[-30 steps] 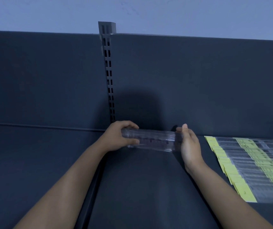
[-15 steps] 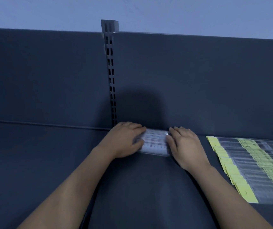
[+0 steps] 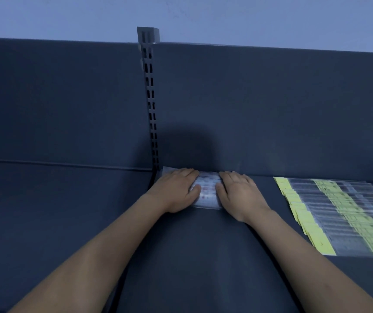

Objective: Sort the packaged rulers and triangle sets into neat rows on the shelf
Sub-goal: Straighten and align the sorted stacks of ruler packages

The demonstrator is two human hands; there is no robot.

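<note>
Lowered since before, clear ruler packets (image 3: 207,193) are lying under my left hand (image 3: 176,193) and right hand (image 3: 239,196); both are pressing flat-fingered, grasping nothing.

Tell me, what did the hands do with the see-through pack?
The clear pack, held by its ends above the shelf a second ago, went down flat beside the slotted post. The left hand and right hand let go and now press flat on it. The yellow-labelled row stayed put.
</note>
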